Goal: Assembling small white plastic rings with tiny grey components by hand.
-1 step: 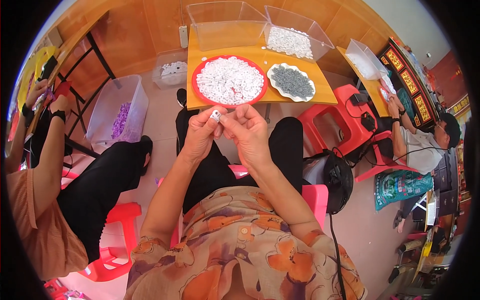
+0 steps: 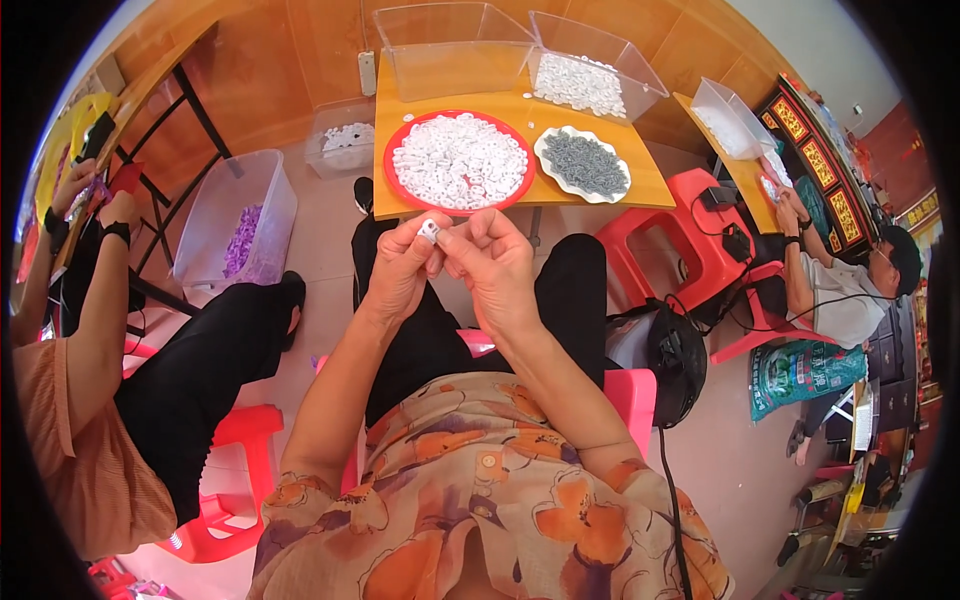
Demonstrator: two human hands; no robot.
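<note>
Just in front of the table's near edge, my left hand (image 2: 398,270) pinches a small white plastic piece (image 2: 429,229) with a dark hole in it. My right hand (image 2: 493,268) meets it from the other side, thumb and forefinger closed at the piece's edge. Its other fingers are curled, and whatever lies between the right fingertips is too small to make out. Beyond my hands, a red round tray (image 2: 391,188) holds a heap of similar white pieces (image 2: 462,160). To its right, a white scalloped dish (image 2: 624,184) carries many small grey parts (image 2: 585,163).
Clear bins (image 2: 450,70) stand at the wooden table's (image 2: 640,175) back, one with white pieces (image 2: 578,84). A bin of purple parts (image 2: 240,240) sits on the floor at left. Red stools (image 2: 655,225) and a black bag (image 2: 675,360) are at right. People sit on both sides.
The small white piece has shifted very slightly left and up between my fingertips. Both hands otherwise keep their place.
</note>
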